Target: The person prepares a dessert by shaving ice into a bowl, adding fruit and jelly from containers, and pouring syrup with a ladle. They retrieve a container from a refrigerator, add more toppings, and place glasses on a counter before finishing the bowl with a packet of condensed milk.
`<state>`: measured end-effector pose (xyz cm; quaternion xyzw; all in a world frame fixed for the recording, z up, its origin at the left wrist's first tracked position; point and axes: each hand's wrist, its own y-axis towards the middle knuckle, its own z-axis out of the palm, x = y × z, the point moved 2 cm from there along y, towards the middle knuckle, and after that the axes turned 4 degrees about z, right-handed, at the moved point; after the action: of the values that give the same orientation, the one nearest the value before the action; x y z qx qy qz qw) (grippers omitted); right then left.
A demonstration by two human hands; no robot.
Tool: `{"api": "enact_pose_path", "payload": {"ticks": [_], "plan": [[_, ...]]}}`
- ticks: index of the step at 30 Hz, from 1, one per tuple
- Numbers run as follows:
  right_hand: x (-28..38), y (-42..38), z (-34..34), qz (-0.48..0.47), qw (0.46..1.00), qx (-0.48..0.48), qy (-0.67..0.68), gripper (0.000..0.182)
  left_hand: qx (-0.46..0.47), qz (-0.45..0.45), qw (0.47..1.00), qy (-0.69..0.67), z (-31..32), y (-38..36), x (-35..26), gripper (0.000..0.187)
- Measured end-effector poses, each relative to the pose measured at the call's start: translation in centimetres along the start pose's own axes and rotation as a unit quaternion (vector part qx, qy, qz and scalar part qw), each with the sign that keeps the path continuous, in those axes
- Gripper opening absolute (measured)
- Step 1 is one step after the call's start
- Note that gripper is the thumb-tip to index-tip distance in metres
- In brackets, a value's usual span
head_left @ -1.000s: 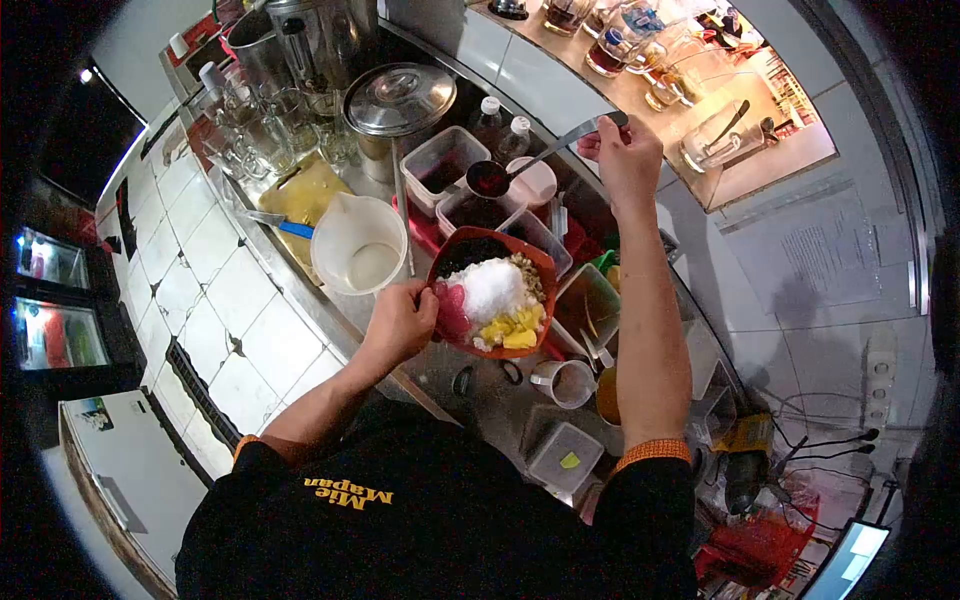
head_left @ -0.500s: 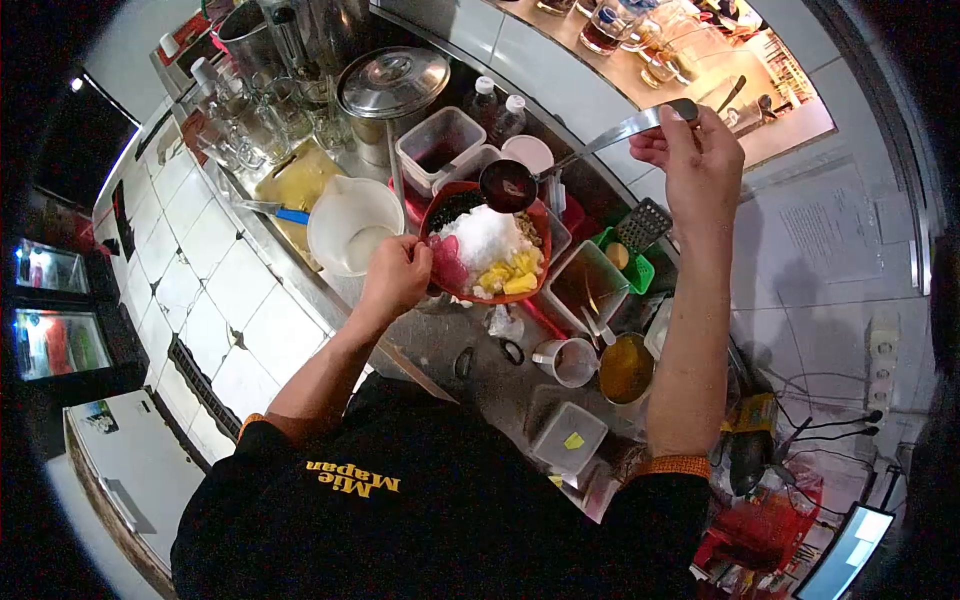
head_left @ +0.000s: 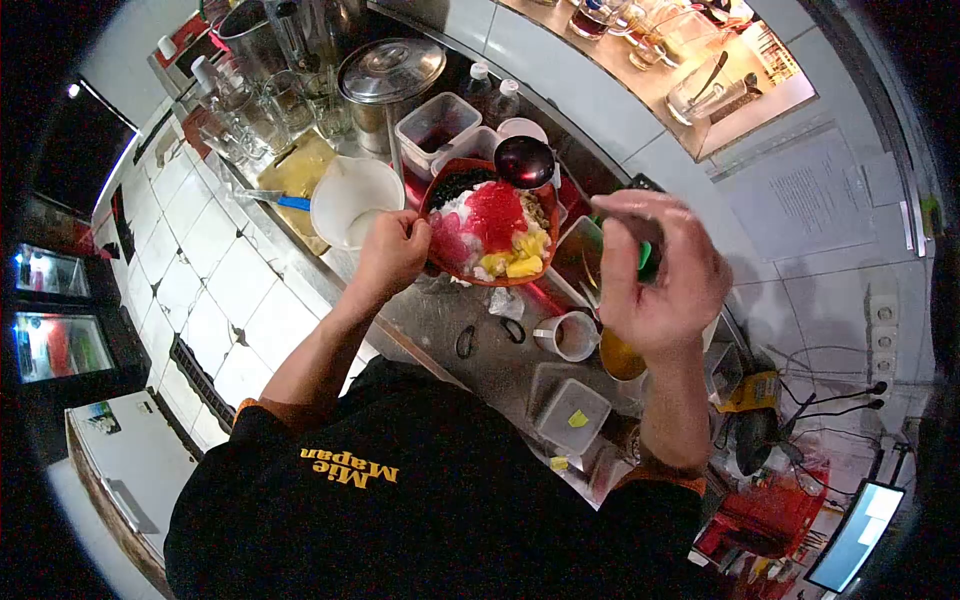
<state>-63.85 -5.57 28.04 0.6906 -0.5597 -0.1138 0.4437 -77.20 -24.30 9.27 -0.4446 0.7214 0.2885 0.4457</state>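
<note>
My left hand (head_left: 392, 250) is closed on the near-left rim of an orange-red bowl (head_left: 520, 281). In the bowl is a mound of white shaved ice (head_left: 450, 214) with red syrup (head_left: 495, 215) over its top. Yellow fruit pieces (head_left: 524, 266), pink pieces and dark bits lie around the ice. A dark ladle (head_left: 524, 162) is at the bowl's far-right edge; its handle does not show clearly. To the right of the bowl, my right hand (head_left: 665, 275) is slightly blurred, thumb and fingers apart, with nothing visible between them.
A white pitcher (head_left: 355, 200) stands left of the bowl. Behind are a lidded metal pot (head_left: 390, 70) and a clear tub (head_left: 438, 132). A measuring cup (head_left: 565, 336), a lidded box (head_left: 573, 416) and a pan of yellow-brown liquid (head_left: 622, 355) are nearer on the metal counter.
Red syrup now covers the top of the white ice. My right hand has let go of the ladle and come down closer to me. My left hand still grips the bowl.
</note>
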Motion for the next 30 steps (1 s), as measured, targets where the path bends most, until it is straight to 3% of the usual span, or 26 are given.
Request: {"api": "enact_pose_path", "payload": {"ticks": [4, 7, 9, 11, 12, 13, 15, 16, 19, 21, 23, 25, 30], "plan": [[2.1, -2.0, -0.2, -0.143, 0.983, 0.08, 0.08, 0.016, 0.016, -0.014, 1.0, -0.017, -0.5, -0.8, 0.6, 0.028], [2.6, -2.8, -0.8, -0.189, 0.973, 0.102, 0.084, 0.018, 0.02, -0.014, 1.0, -0.015, -0.9, -1.6, 0.9, 0.027], [1.8, -3.2, -0.4, -0.188, 0.976, 0.062, 0.088, 0.015, 0.015, -0.021, 0.999, -0.032, -1.3, -2.8, -0.1, 0.027], [-0.4, -2.3, 0.1, -0.01, 0.997, -0.072, 0.04, 0.012, 0.044, -0.055, 0.994, -0.089, -1.9, -4.0, -1.7, 0.025], [-1.8, -1.9, 1.1, 0.094, 0.982, -0.118, 0.116, 0.01, 0.039, -0.004, 0.998, -0.045, -1.7, -3.9, -0.9, 0.025], [-3.7, -1.4, 2.6, 0.195, 0.949, -0.162, 0.188, 0.01, 0.053, -0.016, 0.995, -0.087, -1.6, -5.0, -0.3, 0.025], [-8.8, -0.7, 6.4, 0.296, 0.905, -0.18, 0.248, 0.013, 0.05, 0.013, 0.998, -0.035, -1.4, -6.2, -0.1, 0.024], [-10.8, -0.7, 8.4, 0.29, 0.925, -0.16, 0.186, 0.016, 0.04, 0.054, 0.998, 0.011, -1.1, -6.7, 0.9, 0.022], [-13.9, -0.7, 14.2, 0.285, 0.955, -0.083, 0.019, 0.021, 0.11, -0.009, 0.991, -0.077, 0.5, -8.5, 2.1, 0.021], [-13.3, -0.1, 16.9, 0.238, 0.969, -0.045, -0.036, 0.02, 0.119, 0.021, 0.991, -0.064, 1.5, -9.3, 2.9, 0.021], [-14.4, -0.8, 19.7, 0.198, 0.979, -0.021, -0.032, 0.018, 0.166, -0.014, 0.985, -0.052, 2.9, -10.1, 5.0, 0.021], [-14.6, -1.4, 20.6, 0.189, 0.978, 0.041, -0.072, 0.019, 0.174, 0.011, 0.984, -0.037, 4.1, -10.4, 5.9, 0.021], [-14.5, -3.4, 18.0, 0.254, 0.96, 0.117, 0.028, 0.019, 0.196, 0.06, 0.979, -0.02, 7.6, -10.9, 10.3, 0.02]]}}
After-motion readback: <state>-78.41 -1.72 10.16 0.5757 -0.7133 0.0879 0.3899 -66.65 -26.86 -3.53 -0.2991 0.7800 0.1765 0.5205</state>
